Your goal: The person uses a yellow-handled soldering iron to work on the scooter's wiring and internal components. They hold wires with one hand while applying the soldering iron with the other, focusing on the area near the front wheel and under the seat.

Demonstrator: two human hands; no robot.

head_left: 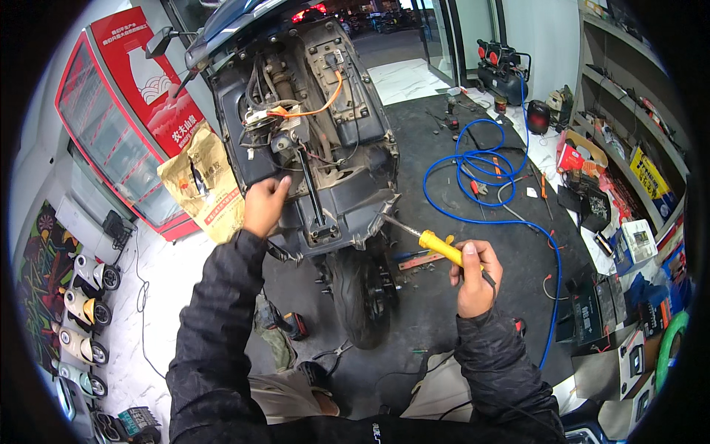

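In my right hand (479,280) is a yellow-handled soldering iron (438,244), held like a pen with its cord trailing behind. Its metal tip points up-left and meets or nearly meets the cracked right rear edge of a dark plastic body panel (353,209). That panel belongs to an electric scooter (314,126) whose seat is off, baring the frame and wiring. At the panel's left side is my left hand (265,206), its thumb sticking out and its other fingers curled and mostly hidden. Between the hands lies a black shock absorber (310,185); the rear tyre (360,300) is below.
A coiled blue air hose (477,220) lies on the dark mat. Pliers (334,355) and a cordless drill (294,325) are near my feet. To the left stand a red-framed drinks fridge (122,126) and a yellow paper bag (203,185). Cluttered shelves (629,103) line the right.
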